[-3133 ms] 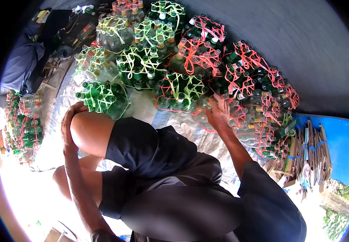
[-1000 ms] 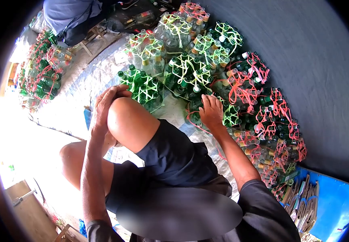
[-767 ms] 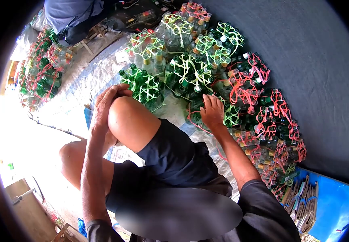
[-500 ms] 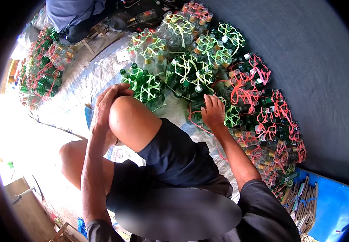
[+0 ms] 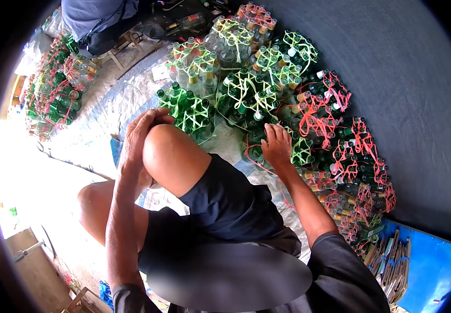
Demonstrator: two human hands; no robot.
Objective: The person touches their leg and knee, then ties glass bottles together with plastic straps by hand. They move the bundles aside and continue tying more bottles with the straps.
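My left hand [image 5: 143, 125] lies over my raised knee [image 5: 169, 143], fingers loosely extended and holding nothing. My right hand [image 5: 277, 146] lies palm down on top of a bundle of green glass bottles [image 5: 301, 152] tied with light green strapping, its fingers outstretched. The palm hides part of that bundle. A loose pink strap [image 5: 259, 163] trails beside it. Close to my left hand stands another tied bundle of green bottles [image 5: 191, 112]. Behind it is a bundle of dark green bottles [image 5: 247, 94] under pale green straps.
More bundles of clear bottles [image 5: 229, 39] and pink-strapped bottles [image 5: 317, 117] crowd along a grey wall [image 5: 392, 94]. Another stack of bottles [image 5: 61, 99] stands at the left. A seated person [image 5: 100, 21] is at the top left. Folded cardboard [image 5: 395, 266] leans by a blue panel [image 5: 434, 271].
Both hands stay where they were. The whole view has shifted very slightly.
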